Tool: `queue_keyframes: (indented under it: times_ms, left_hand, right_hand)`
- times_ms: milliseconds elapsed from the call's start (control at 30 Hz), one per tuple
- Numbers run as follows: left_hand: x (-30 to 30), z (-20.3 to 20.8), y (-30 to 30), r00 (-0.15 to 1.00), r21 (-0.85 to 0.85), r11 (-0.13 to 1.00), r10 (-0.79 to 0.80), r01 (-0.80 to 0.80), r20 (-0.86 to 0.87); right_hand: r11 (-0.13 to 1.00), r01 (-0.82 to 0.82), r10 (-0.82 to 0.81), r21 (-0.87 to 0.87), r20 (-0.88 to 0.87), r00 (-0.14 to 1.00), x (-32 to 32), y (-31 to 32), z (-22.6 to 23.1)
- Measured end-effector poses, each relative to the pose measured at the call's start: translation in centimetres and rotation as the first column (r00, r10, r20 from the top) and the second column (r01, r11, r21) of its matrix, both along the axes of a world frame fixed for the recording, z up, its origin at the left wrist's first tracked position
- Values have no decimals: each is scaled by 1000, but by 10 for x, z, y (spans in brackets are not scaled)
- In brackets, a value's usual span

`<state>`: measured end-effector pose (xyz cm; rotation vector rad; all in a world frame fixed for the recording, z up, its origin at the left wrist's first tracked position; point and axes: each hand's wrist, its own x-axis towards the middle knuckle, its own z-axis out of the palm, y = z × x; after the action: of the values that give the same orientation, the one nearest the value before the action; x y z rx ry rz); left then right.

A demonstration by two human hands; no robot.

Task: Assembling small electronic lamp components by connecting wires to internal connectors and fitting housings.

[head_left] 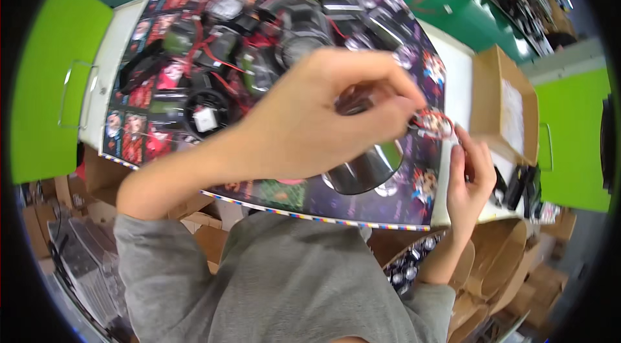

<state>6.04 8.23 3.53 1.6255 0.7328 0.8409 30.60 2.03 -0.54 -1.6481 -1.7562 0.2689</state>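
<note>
My left hand (323,124) is stretched across the table with thumb and forefinger pinched together at one end of a thin red wire (447,119). At the wire's other end, the fingers of my right hand (472,165) are closed in a pinch. The wire bows in a small loop between the two hands. Beneath my left hand lies a glossy black cylindrical part (361,173), partly covered by that hand. Motion blurs my left hand, and whether its curled fingers hold anything more is hidden.
Several black housings with red wires (223,52) are heaped on the printed sheet (323,209) over the table. An open cardboard box (488,94) stands at the right. Below the table's right edge are cardboard cartons (498,255) and a batch of small shiny parts (407,265).
</note>
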Motion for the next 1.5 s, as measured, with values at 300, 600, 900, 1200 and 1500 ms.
queue_keyframes:
  times_ms: [300,600,900,1200,1500]
  left_hand:
    - [-100,-5,241,452,781,622,712,-51,-538]
    - [-163,-65,282,180,834,421,907,-358,-381]
    - [-279,19,-4,413,62,919,235,-389,-880]
    - [-265,-68,-30,295,625,585,807,-516,-512]
    - [-232,-41,8,181,862,267,961,-432,-207]
  right_hand:
    - [996,-32,23,80,102,995,-4,6,-18]
    - [999,22,-18,-36,92,996,-11,1,-17]
    - [991,-131,135,-35,192,972,3,19,-11]
    - [944,-329,323,-12,230,918,-16,30,-2]
    - [961,-268,275,-65,201,940,-25,26,-3]
